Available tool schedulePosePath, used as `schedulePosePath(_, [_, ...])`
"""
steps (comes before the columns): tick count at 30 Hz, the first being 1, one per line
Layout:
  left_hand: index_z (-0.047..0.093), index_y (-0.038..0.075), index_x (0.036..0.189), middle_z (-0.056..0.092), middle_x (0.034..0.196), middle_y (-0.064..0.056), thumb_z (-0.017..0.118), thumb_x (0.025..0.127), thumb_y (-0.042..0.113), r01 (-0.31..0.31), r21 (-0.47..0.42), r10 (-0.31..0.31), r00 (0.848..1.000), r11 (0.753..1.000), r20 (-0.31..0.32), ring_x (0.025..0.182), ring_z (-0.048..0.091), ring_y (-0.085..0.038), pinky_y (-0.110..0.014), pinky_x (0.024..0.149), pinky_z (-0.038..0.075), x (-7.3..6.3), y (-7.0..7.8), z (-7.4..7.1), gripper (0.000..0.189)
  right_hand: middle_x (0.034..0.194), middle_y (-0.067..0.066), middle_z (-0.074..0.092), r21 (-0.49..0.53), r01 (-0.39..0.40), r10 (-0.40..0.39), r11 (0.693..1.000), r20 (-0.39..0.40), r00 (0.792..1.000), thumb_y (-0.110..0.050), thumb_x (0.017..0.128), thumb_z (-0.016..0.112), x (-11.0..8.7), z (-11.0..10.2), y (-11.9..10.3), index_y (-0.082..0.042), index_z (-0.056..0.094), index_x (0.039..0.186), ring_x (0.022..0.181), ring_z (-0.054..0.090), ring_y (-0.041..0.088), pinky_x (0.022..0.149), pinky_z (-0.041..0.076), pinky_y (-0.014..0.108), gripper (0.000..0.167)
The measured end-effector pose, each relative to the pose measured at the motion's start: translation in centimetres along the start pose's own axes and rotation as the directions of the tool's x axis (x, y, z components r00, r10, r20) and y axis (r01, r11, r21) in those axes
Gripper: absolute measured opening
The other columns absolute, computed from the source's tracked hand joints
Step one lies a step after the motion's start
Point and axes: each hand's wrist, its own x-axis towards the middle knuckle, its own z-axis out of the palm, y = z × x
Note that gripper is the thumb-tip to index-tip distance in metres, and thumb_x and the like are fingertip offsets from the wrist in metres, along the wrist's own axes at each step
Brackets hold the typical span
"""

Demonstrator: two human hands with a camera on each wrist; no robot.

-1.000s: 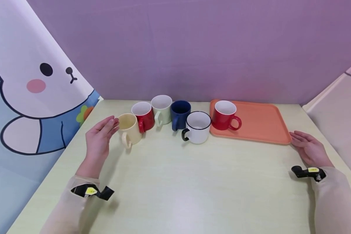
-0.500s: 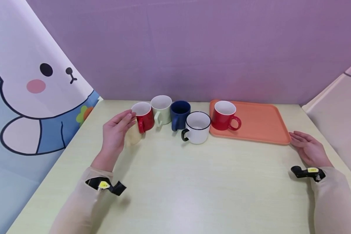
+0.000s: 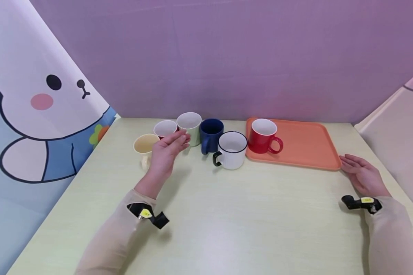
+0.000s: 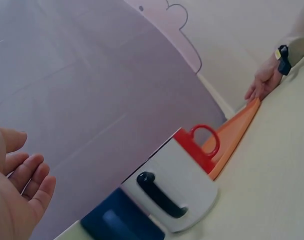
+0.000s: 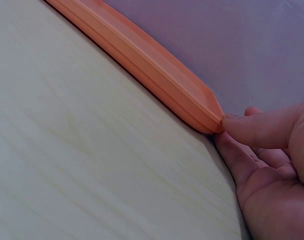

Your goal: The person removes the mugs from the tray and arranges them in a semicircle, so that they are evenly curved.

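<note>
My left hand (image 3: 165,154) is raised in front of the mugs, holding nothing, its fingers loosely bent. In the head view it overlaps a red mug (image 3: 161,130) and its fingertips reach the pale green ribbed mug (image 3: 194,131). A cream mug (image 3: 145,149) stands just left of it. Further right are a dark blue mug (image 3: 211,133) and a white mug (image 3: 234,156) with black rim and handle. My right hand (image 3: 366,177) pinches the near right corner of the orange tray (image 3: 303,143); the thumb (image 5: 246,129) is at its rim. A second red mug (image 3: 260,139) stands on the tray's left end.
The mugs and tray stand along the back of a pale table (image 3: 247,217), close to a purple backdrop (image 3: 227,57). A cloth printed with a cartoon animal (image 3: 24,103) borders the left side. A pale cloth (image 3: 402,126) hangs at the right.
My left hand has moved right from beside the cream mug, past the left red mug, to in front of the pale green one. The right hand, tray and mugs have stayed in place.
</note>
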Motion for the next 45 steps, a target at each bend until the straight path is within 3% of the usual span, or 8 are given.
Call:
schedulePosePath(5, [0.055, -0.020, 0.126, 0.074, 0.098, -0.003, 0.056, 0.096, -0.008, 0.032, 0.035, -0.034, 0.998, 0.999, 0.056, 0.089, 0.071, -0.012, -0.030, 0.087, 0.057, -0.2, -1.0, 1.9, 0.033, 0.108, 0.016, 0.071, -0.009, 0.003, -0.003, 1.000, -0.004, 1.000, 0.025, 0.095, 0.036, 0.0, 0.0, 0.0, 0.003, 0.066, 0.112, 0.102, 0.070, 0.023, 0.088, 0.056, 0.029, 0.041])
schedulePosePath(12, [0.055, -0.018, 0.128, 0.073, 0.108, -0.015, 0.059, 0.095, -0.006, 0.074, 0.057, -0.082, 0.987, 0.996, 0.136, 0.099, 0.071, -0.022, -0.033, 0.089, 0.057, -0.6, -2.5, 4.3, 0.035, 0.109, 0.015, 0.071, -0.012, 0.001, -0.001, 1.000, -0.004, 1.000, 0.024, 0.096, 0.034, -0.1, 0.0, 0.0, 0.002, 0.066, 0.113, 0.103, 0.069, 0.022, 0.089, 0.056, 0.028, 0.042])
schedulePosePath(20, [0.059, -0.014, 0.127, 0.070, 0.114, -0.019, 0.061, 0.095, -0.005, 0.120, 0.071, -0.131, 0.974, 0.990, 0.183, 0.097, 0.070, -0.013, -0.038, 0.094, 0.054, -1.2, -3.9, 6.4, 0.034, 0.109, 0.016, 0.071, 0.004, 0.005, -0.005, 1.000, 0.005, 1.000, 0.024, 0.096, 0.034, 0.1, 0.0, 0.0, 0.003, 0.065, 0.113, 0.103, 0.069, 0.023, 0.089, 0.056, 0.029, 0.042])
schedulePosePath(29, [0.064, -0.007, 0.126, 0.069, 0.119, -0.016, 0.065, 0.095, 0.001, 0.101, 0.197, -0.152, 0.953, 0.975, 0.262, 0.106, 0.068, -0.022, -0.032, 0.093, 0.055, -1.8, -5.5, 8.7, 0.033, 0.109, 0.017, 0.071, 0.010, 0.003, -0.003, 1.000, 0.015, 1.000, 0.025, 0.095, 0.033, 0.0, -0.1, 0.0, 0.004, 0.066, 0.113, 0.103, 0.069, 0.024, 0.089, 0.056, 0.030, 0.042])
schedulePosePath(35, [0.064, -0.007, 0.126, 0.069, 0.119, -0.019, 0.066, 0.094, 0.001, 0.128, 0.210, -0.188, 0.936, 0.969, 0.297, 0.106, 0.068, -0.027, -0.031, 0.091, 0.055, -2.6, -6.8, 10.4, 0.032, 0.109, 0.016, 0.071, 0.010, -0.002, 0.002, 1.000, 0.000, 1.000, 0.024, 0.095, 0.036, 0.0, -0.1, 0.1, 0.003, 0.066, 0.112, 0.103, 0.069, 0.024, 0.090, 0.056, 0.030, 0.040])
schedulePosePath(45, [0.069, 0.000, 0.123, 0.072, 0.113, -0.012, 0.070, 0.092, 0.006, 0.116, 0.264, -0.203, 0.922, 0.957, 0.330, 0.104, 0.069, -0.018, -0.026, 0.091, 0.055, -3.3, -8.9, 12.7, 0.031, 0.108, 0.016, 0.071, 0.009, 0.000, 0.001, 1.000, -0.011, 1.000, 0.024, 0.095, 0.036, 0.0, 0.0, 0.0, 0.003, 0.066, 0.112, 0.102, 0.070, 0.024, 0.089, 0.056, 0.030, 0.040])
